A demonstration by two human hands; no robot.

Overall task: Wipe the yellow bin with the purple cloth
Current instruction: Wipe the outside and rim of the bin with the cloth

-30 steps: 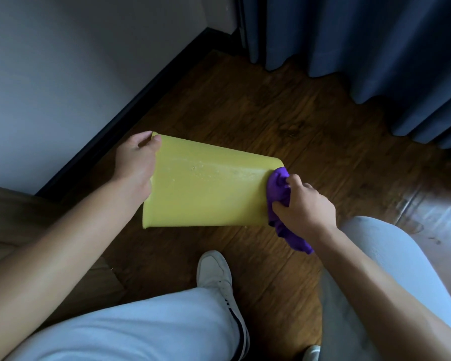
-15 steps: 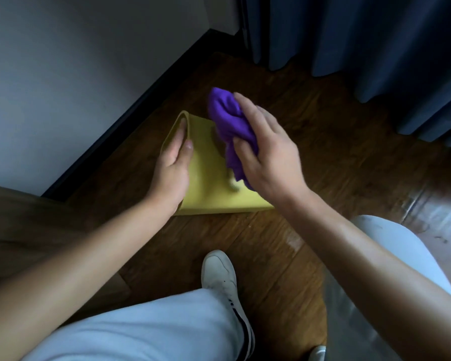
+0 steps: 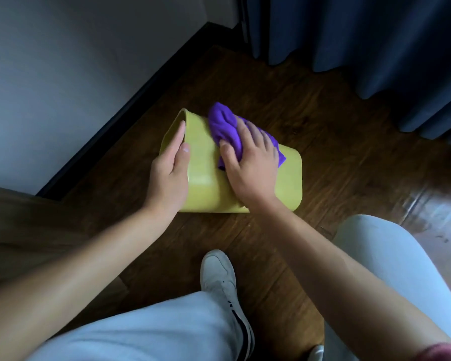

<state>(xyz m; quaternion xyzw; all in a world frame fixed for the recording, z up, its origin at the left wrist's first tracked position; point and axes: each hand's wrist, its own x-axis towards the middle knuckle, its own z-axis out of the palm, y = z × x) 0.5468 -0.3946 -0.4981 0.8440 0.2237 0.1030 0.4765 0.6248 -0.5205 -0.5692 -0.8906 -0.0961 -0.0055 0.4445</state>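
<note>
On the wood floor (image 3: 323, 142), near the curtain (image 3: 375, 48), the yellow bin (image 3: 203, 162) is lying sideways, mouth seemingly leftward, while my left hand (image 3: 168, 173) is bracing it flat-fingered and my right hand (image 3: 250, 162) is pinching the purple cloth (image 3: 224, 126).

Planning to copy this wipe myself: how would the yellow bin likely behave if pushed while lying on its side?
The yellow bin looks smooth, so it would probably slide on the wooden floor. Its flat side faces up, so rolling seems unlikely. The left hand steadies its open end, suggesting it is light enough to shift under the purple cloth.
</note>
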